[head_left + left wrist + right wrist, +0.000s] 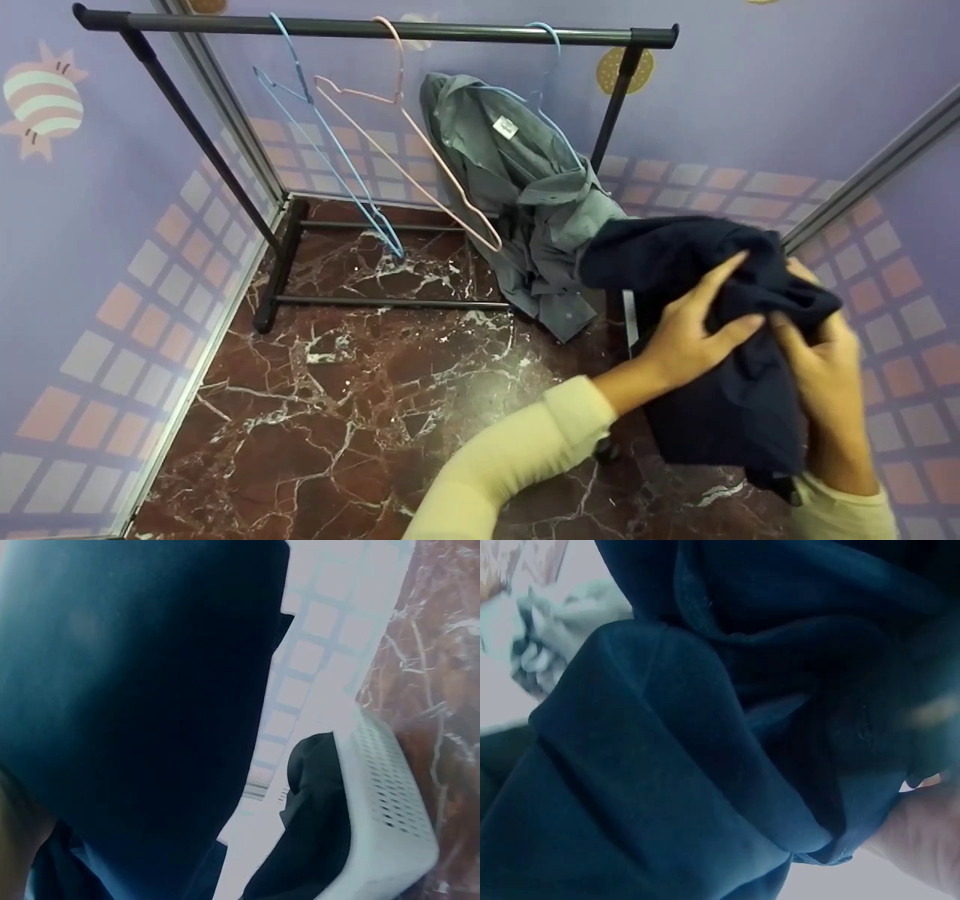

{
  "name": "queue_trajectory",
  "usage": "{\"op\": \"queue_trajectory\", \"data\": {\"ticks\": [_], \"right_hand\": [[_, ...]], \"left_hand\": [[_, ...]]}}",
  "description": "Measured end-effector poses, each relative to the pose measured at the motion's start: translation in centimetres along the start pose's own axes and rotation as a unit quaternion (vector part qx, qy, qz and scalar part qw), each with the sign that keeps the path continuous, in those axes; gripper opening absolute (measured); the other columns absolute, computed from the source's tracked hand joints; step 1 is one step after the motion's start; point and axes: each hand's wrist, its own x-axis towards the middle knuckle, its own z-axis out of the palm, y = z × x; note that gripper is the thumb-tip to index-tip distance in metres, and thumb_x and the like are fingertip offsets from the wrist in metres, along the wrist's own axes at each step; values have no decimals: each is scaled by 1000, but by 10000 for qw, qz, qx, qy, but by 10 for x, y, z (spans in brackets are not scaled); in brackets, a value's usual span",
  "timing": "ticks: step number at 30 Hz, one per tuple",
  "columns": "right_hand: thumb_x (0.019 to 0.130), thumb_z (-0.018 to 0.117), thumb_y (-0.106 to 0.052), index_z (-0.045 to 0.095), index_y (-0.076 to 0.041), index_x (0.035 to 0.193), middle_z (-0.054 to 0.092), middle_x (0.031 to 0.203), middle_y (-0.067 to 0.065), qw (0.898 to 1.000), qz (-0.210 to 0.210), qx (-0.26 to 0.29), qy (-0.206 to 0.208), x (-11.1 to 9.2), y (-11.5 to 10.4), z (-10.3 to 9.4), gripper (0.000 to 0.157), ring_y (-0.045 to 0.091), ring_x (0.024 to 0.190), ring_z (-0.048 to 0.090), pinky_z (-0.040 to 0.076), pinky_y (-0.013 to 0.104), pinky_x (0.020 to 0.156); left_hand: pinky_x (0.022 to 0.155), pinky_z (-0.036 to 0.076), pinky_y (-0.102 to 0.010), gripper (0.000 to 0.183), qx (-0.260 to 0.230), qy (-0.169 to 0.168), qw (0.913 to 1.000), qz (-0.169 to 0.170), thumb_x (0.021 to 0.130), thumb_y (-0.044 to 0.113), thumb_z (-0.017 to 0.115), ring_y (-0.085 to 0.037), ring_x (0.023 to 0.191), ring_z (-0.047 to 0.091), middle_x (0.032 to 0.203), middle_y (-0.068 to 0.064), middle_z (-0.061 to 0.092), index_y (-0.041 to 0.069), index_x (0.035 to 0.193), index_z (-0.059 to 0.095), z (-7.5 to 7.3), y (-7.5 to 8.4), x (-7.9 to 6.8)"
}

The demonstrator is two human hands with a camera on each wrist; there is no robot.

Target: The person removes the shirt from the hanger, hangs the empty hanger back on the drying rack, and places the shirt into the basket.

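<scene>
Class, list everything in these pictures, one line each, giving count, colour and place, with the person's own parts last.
Navy garment: one, dark blue, held in both grips
Rack: one, black, before the back wall
Left blue hanger: one, light blue, rack's left
Pink hanger: one, pink, mid-rack
Right blue hanger: one, light blue, rack's right
Grey garment: one, grey, on that right hanger
Label: one, white, on the grey garment
Basket: one, white, lower right, left wrist view
Dark cloth: count unclear, blackish, in the basket
Walls: three, lilac, around
Floor: one, red-brown marbled, below
Sleeves: two, cream, on the arms
Left grip, right grip: two, bare, on the navy garment
</scene>
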Motion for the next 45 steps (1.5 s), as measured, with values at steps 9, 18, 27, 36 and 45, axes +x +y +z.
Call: {"op": "queue_trajectory", "data": {"ticks": [9,18,27,36,45], "right_hand": [[96,67,2,60,-4,144,67,137,-1,9959,591,-40,688,36,27,-34,49,11,125,61,46,14,104],[98,66,-4,56,-7,148,62,141,-3,9938,1011,-174,420,58,94,-34,51,9,124,57,45,11,101],[103,62,-14,44,-8,156,50,156,16,9832,1129,-1169,-828,49,153,-20,57,3,135,47,37,5,101],[103,58,-20,21,-14,166,30,167,21,9715,1136,-1874,-907,31,152,-18,73,45,148,35,32,50,122],[92,71,-51,29,-9,163,11,173,18,9504,-1253,-2376,-1565,-2,139,-11,92,49,157,10,8,74,123]], "left_hand": [[114,31,-10,69,-94,-1411,9852,-964,106,45,55,6,142,39,163,18,37,43,164,17,24,-1,60],[118,33,-22,64,-599,-1829,9626,-1907,108,41,50,-7,142,44,162,16,38,51,161,17,44,-47,77],[119,37,-27,61,401,-2099,9473,-2386,108,50,45,-14,144,47,162,9,43,50,162,17,45,-103,52],[128,23,-26,75,1463,-2205,9491,-1709,105,52,51,-11,157,26,171,8,25,30,167,14,22,-118,30],[129,24,-47,78,1986,-2345,9481,-815,107,46,48,-29,160,20,173,-8,19,14,167,9,-29,-99,0]]}}
